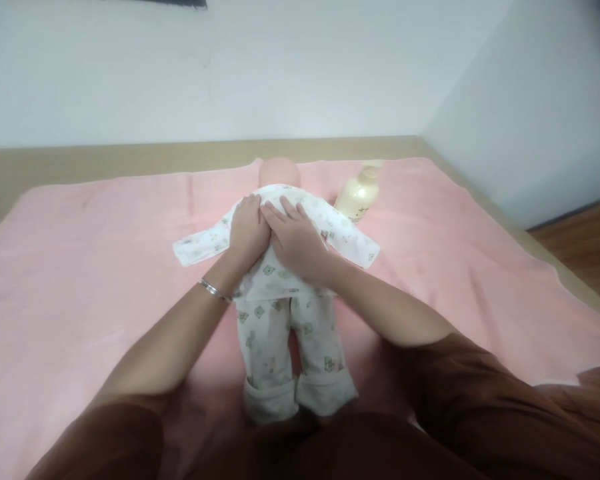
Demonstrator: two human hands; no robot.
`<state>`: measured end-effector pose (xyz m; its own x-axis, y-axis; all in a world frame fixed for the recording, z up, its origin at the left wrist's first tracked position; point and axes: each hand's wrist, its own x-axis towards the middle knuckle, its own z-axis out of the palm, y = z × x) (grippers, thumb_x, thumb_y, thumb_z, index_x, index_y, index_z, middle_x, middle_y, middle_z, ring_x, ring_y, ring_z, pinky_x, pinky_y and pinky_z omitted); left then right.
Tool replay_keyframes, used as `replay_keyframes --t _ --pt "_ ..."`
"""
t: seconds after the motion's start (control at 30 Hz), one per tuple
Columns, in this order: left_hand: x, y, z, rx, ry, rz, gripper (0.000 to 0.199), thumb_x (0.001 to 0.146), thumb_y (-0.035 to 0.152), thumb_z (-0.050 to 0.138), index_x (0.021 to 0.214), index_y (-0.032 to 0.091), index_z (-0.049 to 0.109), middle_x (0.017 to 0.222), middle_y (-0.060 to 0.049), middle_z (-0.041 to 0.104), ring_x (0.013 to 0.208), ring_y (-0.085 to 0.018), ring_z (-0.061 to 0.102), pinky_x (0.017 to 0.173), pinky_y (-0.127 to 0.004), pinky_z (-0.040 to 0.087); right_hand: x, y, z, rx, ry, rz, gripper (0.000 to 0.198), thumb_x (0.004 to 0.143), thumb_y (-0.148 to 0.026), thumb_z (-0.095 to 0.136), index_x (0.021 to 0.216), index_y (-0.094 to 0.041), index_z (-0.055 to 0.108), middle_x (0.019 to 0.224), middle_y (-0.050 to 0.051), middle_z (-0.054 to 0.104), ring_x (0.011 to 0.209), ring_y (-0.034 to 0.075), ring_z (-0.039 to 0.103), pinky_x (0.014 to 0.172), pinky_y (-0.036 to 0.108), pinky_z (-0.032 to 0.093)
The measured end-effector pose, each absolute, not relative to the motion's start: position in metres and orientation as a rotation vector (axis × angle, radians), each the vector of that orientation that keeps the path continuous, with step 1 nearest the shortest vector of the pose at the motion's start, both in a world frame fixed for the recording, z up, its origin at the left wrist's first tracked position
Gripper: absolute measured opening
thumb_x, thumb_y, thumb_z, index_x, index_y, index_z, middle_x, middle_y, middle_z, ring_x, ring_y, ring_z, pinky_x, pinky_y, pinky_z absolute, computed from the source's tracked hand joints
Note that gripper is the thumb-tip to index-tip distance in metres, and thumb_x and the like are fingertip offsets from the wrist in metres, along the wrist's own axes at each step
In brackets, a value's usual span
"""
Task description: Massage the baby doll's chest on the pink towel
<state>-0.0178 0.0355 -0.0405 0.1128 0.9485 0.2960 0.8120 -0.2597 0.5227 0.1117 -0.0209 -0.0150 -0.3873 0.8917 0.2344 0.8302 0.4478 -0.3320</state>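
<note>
A baby doll (280, 172) lies stretched out on a pink cloth, its bald head pointing away from me and no face showing. It wears a white patterned long-sleeved top (267, 273) and matching trousers (265, 333) with turned-up cuffs. Both sleeves spread out to the sides. My left hand (250, 228) rests on the upper part of the top, fingers close together and slightly bent. Beside it, my right hand (300, 240) lies flat on the top with fingers apart, its fingertips close to the left hand. Neither hand visibly holds anything.
The pink cloth (105, 267) covers most of the tan surface (40, 163) under it. A cream pump bottle (357, 197) lies tilted beyond the right sleeve. White walls (305, 73) stand behind and to the right. Wooden flooring (585, 247) shows at the right edge.
</note>
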Motion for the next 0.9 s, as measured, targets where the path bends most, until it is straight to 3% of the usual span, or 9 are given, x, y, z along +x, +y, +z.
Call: replay_keyframes --t 0.1,0.23,0.4,0.53,0.77,0.9 --pt "-0.006 0.016 -0.035 2.406 1.688 0.814 0.048 0.096 0.017 0.026 0.128 0.004 0.059 0.136 -0.023 0.062 0.141 -0.034 0.049 0.123 -0.055 0.033 0.123 0.000 -0.014 -1.481 -2.302 0.288 0.059 0.096 -0.015 0.027 0.152 -0.014 0.043 0.163 0.007 0.036 0.155 0.031 0.024 0.127 0.057 0.018" --pt "0.013 -0.014 -0.032 2.437 1.735 0.801 0.053 0.095 0.016 0.030 0.142 -0.003 0.047 0.155 -0.026 0.044 0.151 -0.036 0.033 0.126 -0.056 0.027 0.139 0.026 -0.016 -1.595 -2.256 0.270 0.056 0.099 -0.020 0.029 0.152 -0.011 0.042 0.165 0.014 0.030 0.153 0.034 0.027 0.125 0.057 0.024" --pt "0.015 -0.013 -0.029 2.321 1.672 0.785 0.055 0.096 0.019 0.031 0.147 0.004 0.045 0.161 -0.019 0.038 0.154 -0.034 0.028 0.128 -0.056 0.024 0.141 0.025 -0.015 -1.655 -2.268 0.197 0.054 0.102 -0.022 0.025 0.151 -0.008 0.041 0.160 0.018 0.038 0.148 0.034 0.036 0.121 0.057 0.031" --pt "-0.001 0.013 -0.031 2.147 1.643 0.804 0.056 0.098 0.022 0.028 0.149 0.008 0.044 0.162 -0.015 0.038 0.155 -0.031 0.027 0.129 -0.054 0.021 0.129 -0.003 -0.011 -1.571 -2.371 0.089 0.055 0.100 -0.018 0.026 0.152 -0.003 0.039 0.159 0.022 0.038 0.150 0.037 0.033 0.121 0.059 0.030" --pt "-0.009 0.026 -0.035 1.942 1.671 0.866 0.057 0.098 0.026 0.030 0.150 0.008 0.044 0.163 -0.014 0.034 0.156 -0.027 0.026 0.131 -0.047 0.020 0.123 -0.015 -0.010 -1.478 -2.347 0.165 0.052 0.099 -0.014 0.028 0.145 -0.005 0.050 0.153 0.016 0.050 0.149 0.032 0.035 0.125 0.051 0.030" --pt "-0.006 0.024 -0.037 2.025 1.680 0.892 0.054 0.098 0.027 0.030 0.145 0.008 0.048 0.160 -0.016 0.040 0.154 -0.028 0.031 0.130 -0.049 0.021 0.129 0.006 -0.014 -1.509 -2.282 0.252 0.053 0.100 -0.020 0.030 0.149 -0.012 0.048 0.162 0.009 0.038 0.153 0.032 0.028 0.126 0.057 0.021"
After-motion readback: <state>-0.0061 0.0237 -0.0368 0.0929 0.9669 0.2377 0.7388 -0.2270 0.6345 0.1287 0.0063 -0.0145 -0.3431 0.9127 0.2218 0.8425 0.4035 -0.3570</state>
